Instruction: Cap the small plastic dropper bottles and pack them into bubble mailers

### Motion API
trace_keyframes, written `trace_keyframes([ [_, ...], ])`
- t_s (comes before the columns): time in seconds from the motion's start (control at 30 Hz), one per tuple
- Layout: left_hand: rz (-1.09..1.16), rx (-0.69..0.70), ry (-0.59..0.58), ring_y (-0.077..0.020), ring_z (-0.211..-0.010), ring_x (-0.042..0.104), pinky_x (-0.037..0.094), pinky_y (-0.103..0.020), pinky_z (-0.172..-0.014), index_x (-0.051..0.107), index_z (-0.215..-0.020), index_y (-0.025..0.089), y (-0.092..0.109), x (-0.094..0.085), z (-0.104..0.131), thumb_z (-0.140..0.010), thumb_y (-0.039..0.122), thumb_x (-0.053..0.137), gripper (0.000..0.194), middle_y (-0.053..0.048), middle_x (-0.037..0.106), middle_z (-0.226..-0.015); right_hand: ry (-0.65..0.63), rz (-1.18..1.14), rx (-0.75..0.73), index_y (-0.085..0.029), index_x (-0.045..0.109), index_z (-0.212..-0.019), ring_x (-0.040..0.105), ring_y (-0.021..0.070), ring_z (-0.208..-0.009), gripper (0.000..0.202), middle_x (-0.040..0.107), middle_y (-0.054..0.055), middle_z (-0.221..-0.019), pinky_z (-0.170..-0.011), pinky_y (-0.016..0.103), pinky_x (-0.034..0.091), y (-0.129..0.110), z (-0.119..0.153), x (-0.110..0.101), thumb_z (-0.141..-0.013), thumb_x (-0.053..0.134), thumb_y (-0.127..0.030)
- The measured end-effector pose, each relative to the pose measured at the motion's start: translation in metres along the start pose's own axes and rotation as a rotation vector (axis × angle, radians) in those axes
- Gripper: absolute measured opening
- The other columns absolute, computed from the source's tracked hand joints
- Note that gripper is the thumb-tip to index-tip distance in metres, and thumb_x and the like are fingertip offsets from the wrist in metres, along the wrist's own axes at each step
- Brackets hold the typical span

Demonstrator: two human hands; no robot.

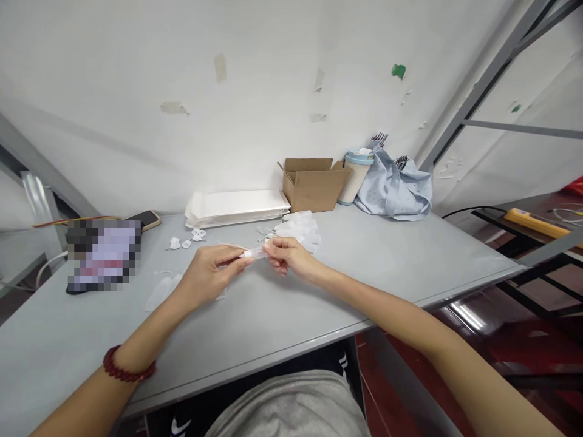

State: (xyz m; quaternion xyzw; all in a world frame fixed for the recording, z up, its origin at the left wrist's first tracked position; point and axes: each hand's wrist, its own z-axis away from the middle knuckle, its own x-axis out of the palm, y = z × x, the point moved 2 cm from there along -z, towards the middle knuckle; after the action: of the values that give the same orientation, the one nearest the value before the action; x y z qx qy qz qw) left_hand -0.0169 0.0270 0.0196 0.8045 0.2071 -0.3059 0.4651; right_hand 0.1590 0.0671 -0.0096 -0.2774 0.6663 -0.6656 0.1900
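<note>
Between my two hands, above the grey table [282,321], is a small translucent white plastic piece [259,251], its exact kind unclear. My left hand [214,270] pinches its whiter end between thumb and fingers. At the other end, my right hand [291,255] grips it with thumb and forefinger, the other fingers curled. Just behind my right hand lies a pile of similar translucent white pieces [303,227] with thin strings. Several small white round pieces [186,241] sit beyond my left hand. More translucent pieces [159,291] lie partly hidden under my left forearm.
Against the wall stand a stack of flat white sheets or envelopes [237,205], an open cardboard box [319,188], a lidded cup [355,179] and a light blue cloth bag [398,191]. A phone [148,220] and a pixelated item [107,252] lie at left.
</note>
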Motion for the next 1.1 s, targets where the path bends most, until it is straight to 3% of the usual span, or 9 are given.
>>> trace_keyframes([
  [0.13,-0.004,-0.036,0.007,-0.0141,-0.059,0.054,0.042,-0.024,-0.059,0.064,-0.066,0.019,0.0,0.001,-0.001,-0.082,0.044,0.055,0.032,-0.001,0.064,-0.064,0.028,-0.057,0.027,-0.019,0.041,-0.066,0.036,0.0054,-0.044,0.038,0.039,-0.008,-0.055,-0.043,0.022,0.029,0.001,-0.001,0.001,-0.081,0.061,-0.048],
  [0.3,0.198,-0.257,-0.126,-0.015,-0.058,0.06,0.049,-0.026,-0.061,0.066,-0.07,0.017,-0.002,0.001,-0.004,-0.083,0.054,0.049,0.042,-0.003,0.069,-0.074,0.089,0.132,-0.141,-0.016,0.053,-0.09,0.045,0.0091,-0.05,0.021,0.05,-0.004,-0.063,-0.051,0.025,0.037,0.001,0.0,0.004,-0.085,0.055,-0.036],
  [0.4,0.236,-0.31,-0.148,-0.0156,-0.057,0.061,0.049,-0.027,-0.059,0.063,-0.069,0.016,-0.003,0.003,-0.004,-0.083,0.056,0.047,0.046,-0.003,0.066,-0.069,0.146,0.269,-0.183,-0.017,0.053,-0.096,0.045,0.01,-0.053,0.018,0.049,-0.005,-0.063,-0.056,0.025,0.037,0.003,0.002,0.006,-0.088,0.051,-0.033],
  [0.5,0.165,-0.289,-0.116,-0.0151,-0.055,0.057,0.045,-0.025,-0.055,0.059,-0.065,0.017,-0.002,0.007,-0.002,-0.085,0.056,0.043,0.047,-0.001,0.059,-0.057,0.205,0.467,-0.231,-0.018,0.054,-0.087,0.043,0.0109,-0.06,0.017,0.046,-0.004,-0.064,-0.06,0.025,0.034,0.002,0.003,0.006,-0.091,0.048,-0.032],
  [0.6,0.037,-0.19,-0.055,-0.0142,-0.054,0.052,0.04,-0.024,-0.053,0.055,-0.06,0.018,0.001,0.01,0.0,-0.088,0.053,0.041,0.047,0.0,0.055,-0.054,0.183,0.529,-0.23,-0.018,0.047,-0.071,0.04,0.0112,-0.062,0.028,0.043,-0.004,-0.063,-0.06,0.025,0.031,0.001,0.002,0.004,-0.094,0.044,-0.034],
  [0.73,-0.093,-0.023,0.033,-0.0168,-0.064,0.057,0.041,-0.026,-0.059,0.06,-0.07,0.018,0.005,0.013,0.001,-0.088,0.042,0.045,0.033,-0.004,0.065,-0.069,0.108,0.302,-0.03,-0.02,0.034,-0.061,0.028,0.008,-0.049,0.041,0.031,-0.007,-0.055,-0.05,0.023,0.024,0.002,-0.001,0.0,-0.093,0.045,-0.042],
  [0.87,-0.104,0.045,0.063,-0.0196,-0.073,0.061,0.044,-0.028,-0.066,0.063,-0.079,0.019,0.003,0.012,0.001,-0.086,0.04,0.048,0.027,-0.007,0.07,-0.08,0.032,0.068,0.163,-0.02,0.037,-0.064,0.019,0.0054,-0.045,0.042,0.023,-0.009,-0.055,-0.044,0.022,0.017,0.0,-0.001,0.0,-0.09,0.05,-0.049],
  [1.0,-0.029,-0.059,-0.008,-0.0167,-0.065,0.059,0.044,-0.024,-0.057,0.064,-0.076,0.019,0.002,0.008,-0.001,-0.086,0.048,0.048,0.035,-0.003,0.068,-0.072,0.073,0.12,0.031,-0.02,0.035,-0.063,0.029,0.0062,-0.046,0.044,0.031,-0.007,-0.055,-0.043,0.021,0.025,-0.002,0.001,0.002,-0.088,0.052,-0.051],
  [1.1,0.067,-0.156,-0.101,-0.0139,-0.057,0.055,0.044,-0.023,-0.054,0.061,-0.066,0.018,0.004,0.005,-0.003,-0.087,0.052,0.043,0.044,-0.001,0.061,-0.061,0.133,0.302,-0.127,-0.019,0.046,-0.07,0.039,0.0081,-0.049,0.035,0.042,-0.005,-0.056,-0.048,0.022,0.031,-0.003,0.002,0.003,-0.09,0.049,-0.048],
])
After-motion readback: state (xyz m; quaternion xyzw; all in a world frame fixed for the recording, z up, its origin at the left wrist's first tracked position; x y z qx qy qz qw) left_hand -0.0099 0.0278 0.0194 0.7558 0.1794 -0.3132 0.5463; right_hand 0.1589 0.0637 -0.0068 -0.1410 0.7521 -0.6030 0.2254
